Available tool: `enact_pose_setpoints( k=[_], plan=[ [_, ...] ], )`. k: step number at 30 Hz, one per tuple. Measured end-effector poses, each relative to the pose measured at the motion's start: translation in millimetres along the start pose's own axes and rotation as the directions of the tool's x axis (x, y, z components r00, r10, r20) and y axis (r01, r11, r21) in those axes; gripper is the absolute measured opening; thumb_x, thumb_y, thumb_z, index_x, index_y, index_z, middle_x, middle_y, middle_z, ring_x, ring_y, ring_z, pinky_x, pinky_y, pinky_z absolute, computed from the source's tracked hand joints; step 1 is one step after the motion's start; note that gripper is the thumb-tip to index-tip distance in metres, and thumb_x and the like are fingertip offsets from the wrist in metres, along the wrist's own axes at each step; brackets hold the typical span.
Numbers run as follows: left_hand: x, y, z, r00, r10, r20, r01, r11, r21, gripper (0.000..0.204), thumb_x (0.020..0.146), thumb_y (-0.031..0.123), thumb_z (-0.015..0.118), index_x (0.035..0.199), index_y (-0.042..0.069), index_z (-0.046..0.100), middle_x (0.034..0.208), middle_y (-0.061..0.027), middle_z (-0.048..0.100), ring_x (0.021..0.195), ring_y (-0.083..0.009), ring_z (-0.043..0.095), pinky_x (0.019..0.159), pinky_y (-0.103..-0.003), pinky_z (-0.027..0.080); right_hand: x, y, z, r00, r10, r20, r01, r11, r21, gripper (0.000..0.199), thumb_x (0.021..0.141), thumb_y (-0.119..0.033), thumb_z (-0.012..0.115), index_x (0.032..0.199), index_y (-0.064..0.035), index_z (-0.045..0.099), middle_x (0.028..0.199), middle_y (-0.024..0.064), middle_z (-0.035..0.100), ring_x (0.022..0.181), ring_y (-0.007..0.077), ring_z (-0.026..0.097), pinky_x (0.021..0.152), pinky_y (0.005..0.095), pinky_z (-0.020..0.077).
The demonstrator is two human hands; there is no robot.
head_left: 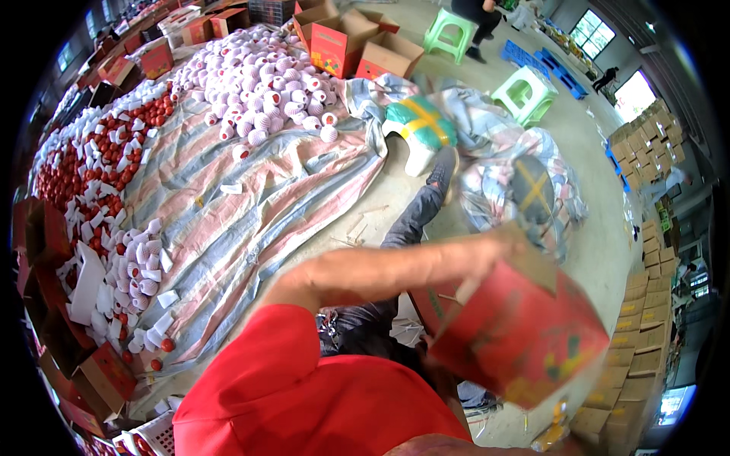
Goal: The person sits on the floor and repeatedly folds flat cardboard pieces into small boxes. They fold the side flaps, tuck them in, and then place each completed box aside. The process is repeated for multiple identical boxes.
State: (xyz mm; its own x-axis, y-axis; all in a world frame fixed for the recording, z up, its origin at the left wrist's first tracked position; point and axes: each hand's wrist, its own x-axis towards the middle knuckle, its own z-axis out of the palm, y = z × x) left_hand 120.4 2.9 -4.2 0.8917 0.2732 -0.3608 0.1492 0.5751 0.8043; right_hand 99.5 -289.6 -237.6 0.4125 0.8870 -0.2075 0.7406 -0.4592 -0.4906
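Observation:
My left arm reaches across the body to the right, and my left hand [493, 254] grips the upper edge of a red cardboard box [525, 330]. The box has a green and yellow printed pattern, is tilted and smeared by motion, and hangs at my right side. Behind it, part of another red box [435, 306] shows close to my legs. My right hand is hidden; only a bit of bare arm shows at the lower edge.
A striped tarp [251, 205] bears a heap of foam-netted fruit [258, 80] and loose red fruit [76, 163]. Ahead stand a taped stool [420, 125], green stools [525, 93] and open cartons [388, 57]. Stacked cartons [639, 319] line the right; more boxes [103, 376] stand left.

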Motion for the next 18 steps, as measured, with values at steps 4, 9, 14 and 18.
enact_pose_setpoints(
  k=[4, 9, 14, 18],
  plan=[
    [25, 177, -128, 0.888, 0.415, -0.201, -0.425, 0.905, -0.012, 0.028, 0.105, 0.026, 0.06, 0.123, 0.005, 0.062, 0.123, -0.0094, 0.063, 0.105, -0.0253, 0.06, 0.09, -0.042, 0.048, 0, -32, -29, 0.993, 0.081, 0.092, -0.095, 0.982, 0.164, 0.035, 0.098, -0.02, 0.065, 0.126, 0.0023, 0.065, 0.105, 0.0253, 0.074, 0.104, 0.0427, 0.072, 0.088, 0.0465, 0.0558],
    [-119, 420, -363, 0.042, 0.87, -0.492, -0.977, 0.138, 0.161, 0.019, 0.106, 0.032, 0.062, 0.105, 0.014, 0.058, 0.082, -0.0013, 0.064, 0.065, -0.0151, 0.058, 0.057, -0.031, 0.048, 22, -35, -19, 0.987, -0.045, 0.155, 0.004, 0.967, 0.256, 0.035, 0.098, -0.017, 0.067, 0.125, 0.0039, 0.065, 0.104, 0.0238, 0.075, 0.099, 0.0379, 0.074, 0.085, 0.0435, 0.0566],
    [-41, 242, -327, 0.294, 0.91, -0.293, -0.717, 0.412, 0.561, 0.028, 0.097, 0.026, 0.065, 0.086, 0.001, 0.069, 0.078, -0.0102, 0.071, 0.072, -0.0191, 0.067, 0.066, -0.035, 0.055, 45, 13, -20, 0.997, -0.044, 0.061, 0.03, 0.976, 0.215, 0.032, 0.097, -0.018, 0.068, 0.12, 0.0051, 0.066, 0.103, 0.0222, 0.075, 0.097, 0.0349, 0.074, 0.086, 0.0412, 0.0566],
    [-9, 45, -329, 0.545, 0.779, -0.311, -0.362, 0.553, 0.75, 0.013, 0.081, 0.014, 0.072, 0.077, 0.002, 0.075, 0.077, -0.0111, 0.075, 0.071, -0.0212, 0.072, 0.066, -0.038, 0.057, 106, 80, -38, 0.999, -0.029, 0.024, 0.024, 0.986, 0.166, 0.035, 0.099, -0.022, 0.065, 0.125, 0.001, 0.066, 0.106, 0.0232, 0.075, 0.099, 0.0409, 0.073, 0.087, 0.0494, 0.0568]
  ],
)
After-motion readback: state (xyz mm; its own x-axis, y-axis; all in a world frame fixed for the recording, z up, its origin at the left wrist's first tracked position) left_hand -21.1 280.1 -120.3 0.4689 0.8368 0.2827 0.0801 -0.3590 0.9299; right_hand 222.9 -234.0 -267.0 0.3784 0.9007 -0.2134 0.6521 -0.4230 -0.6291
